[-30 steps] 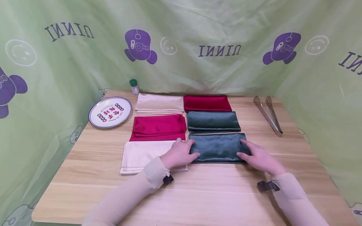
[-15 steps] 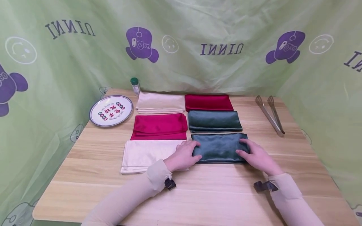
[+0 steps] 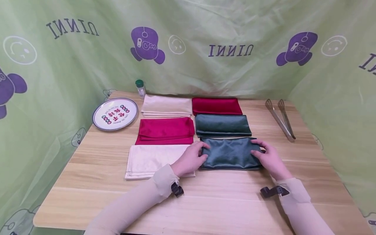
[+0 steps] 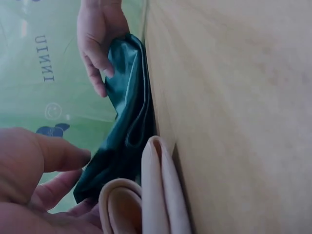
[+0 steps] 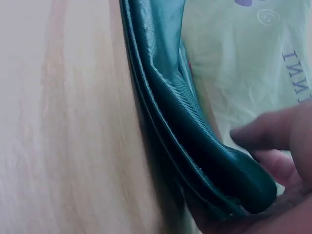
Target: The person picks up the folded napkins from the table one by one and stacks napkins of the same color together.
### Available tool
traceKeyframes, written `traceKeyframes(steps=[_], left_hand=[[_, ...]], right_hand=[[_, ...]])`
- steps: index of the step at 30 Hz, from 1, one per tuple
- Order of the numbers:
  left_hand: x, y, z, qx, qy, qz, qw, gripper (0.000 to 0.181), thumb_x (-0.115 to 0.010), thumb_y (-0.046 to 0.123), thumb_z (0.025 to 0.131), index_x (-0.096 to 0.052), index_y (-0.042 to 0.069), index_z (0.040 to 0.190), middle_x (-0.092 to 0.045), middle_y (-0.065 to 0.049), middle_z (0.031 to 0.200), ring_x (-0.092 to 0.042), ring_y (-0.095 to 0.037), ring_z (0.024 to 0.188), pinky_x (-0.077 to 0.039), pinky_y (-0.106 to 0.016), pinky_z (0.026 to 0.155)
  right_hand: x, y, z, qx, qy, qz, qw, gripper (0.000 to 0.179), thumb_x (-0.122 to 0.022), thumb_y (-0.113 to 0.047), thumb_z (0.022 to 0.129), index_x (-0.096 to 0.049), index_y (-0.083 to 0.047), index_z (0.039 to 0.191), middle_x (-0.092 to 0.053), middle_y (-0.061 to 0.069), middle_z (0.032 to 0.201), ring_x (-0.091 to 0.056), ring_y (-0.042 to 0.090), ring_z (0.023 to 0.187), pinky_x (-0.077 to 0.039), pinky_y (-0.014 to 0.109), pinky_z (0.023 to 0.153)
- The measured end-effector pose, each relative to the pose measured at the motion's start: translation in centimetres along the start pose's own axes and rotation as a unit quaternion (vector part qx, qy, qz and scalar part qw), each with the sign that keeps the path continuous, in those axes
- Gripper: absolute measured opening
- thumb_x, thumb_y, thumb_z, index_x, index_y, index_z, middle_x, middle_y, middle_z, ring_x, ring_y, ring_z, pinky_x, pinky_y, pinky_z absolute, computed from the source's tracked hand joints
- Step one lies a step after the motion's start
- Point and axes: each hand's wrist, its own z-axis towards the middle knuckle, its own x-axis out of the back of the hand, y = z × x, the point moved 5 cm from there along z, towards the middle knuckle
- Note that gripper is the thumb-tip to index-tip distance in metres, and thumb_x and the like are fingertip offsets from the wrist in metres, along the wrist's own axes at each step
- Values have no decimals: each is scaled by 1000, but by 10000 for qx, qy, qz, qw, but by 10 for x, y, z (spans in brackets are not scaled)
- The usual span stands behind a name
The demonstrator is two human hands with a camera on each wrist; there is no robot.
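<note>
A folded dark green satin cloth (image 3: pixel 229 155) lies at the front right of the two columns of cloths, its top layer rumpled. At its left end my left hand (image 3: pixel 189 160) grips the edge, with curled fingers and the thumb near the front corner. My right hand (image 3: pixel 271 161) holds the opposite end, thumb and fingers around the edge. In the right wrist view, the stacked folds of the green cloth (image 5: pixel 195 131) curve into the right hand. Just under the left forearm's side is a folded cream cloth (image 3: pixel 155 160), partly covered by the left hand.
Behind lie a second green cloth (image 3: pixel 223 125), two crimson cloths, one at left (image 3: pixel 165 129) and one at back (image 3: pixel 217 106), and another cream cloth (image 3: pixel 167 105). A plate (image 3: pixel 115 114) and a green-capped bottle (image 3: pixel 140 89) stand left; metal tongs (image 3: pixel 280 120) lie right.
The front green cloth has shifted slightly right and its surface has wrinkled. Both hands have gone from resting over its ends to gripping its edges. The other cloths stay put.
</note>
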Motion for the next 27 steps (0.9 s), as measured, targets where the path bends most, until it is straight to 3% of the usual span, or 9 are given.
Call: traceKeyframes(steps=[3,8,13,16,19,27], left_hand=[[1,-5,2,142,32,-288,9995,28,-65,6,91,-63,10,119,-54,-4,101,-52,-14,78,-46,-28,71],[3,-8,3,300,64,-640,9975,27,-67,3,89,-65,11,114,-56,-3,107,-54,-14,83,-48,-28,75],[12,-1,6,4,172,-817,9965,26,-67,-1,86,-65,10,110,-57,-5,107,-57,-14,82,-50,-27,74],[22,6,10,-146,222,-875,9958,26,-66,-3,86,-65,8,109,-56,-7,108,-58,-16,82,-51,-27,74],[31,8,15,-72,294,-859,9958,25,-66,-3,87,-65,8,110,-55,-7,111,-58,-16,84,-51,-27,74],[49,1,43,-3,526,-713,9961,25,-66,-2,87,-66,7,109,-58,-7,103,-56,-16,79,-48,-25,68]], right_hand=[[1,4,1,-121,208,501,9985,45,-60,-2,93,-49,2,137,-44,22,132,-54,14,96,-48,20,74],[2,7,1,-280,457,1074,9928,45,-62,3,89,-50,5,133,-47,9,122,-50,8,89,-47,19,71],[5,0,3,-203,648,1546,9856,41,-62,10,85,-58,1,125,-51,-3,113,-51,10,85,-46,17,70],[7,-7,7,-24,736,1627,9839,39,-61,11,85,-58,3,123,-51,-4,114,-51,10,87,-46,15,70],[9,-15,14,82,829,1518,9849,38,-61,11,86,-56,7,124,-52,-3,116,-50,11,90,-46,15,71],[11,-26,42,-57,969,1331,9863,40,-62,8,86,-56,4,125,-51,-1,114,-49,11,89,-46,15,69]])
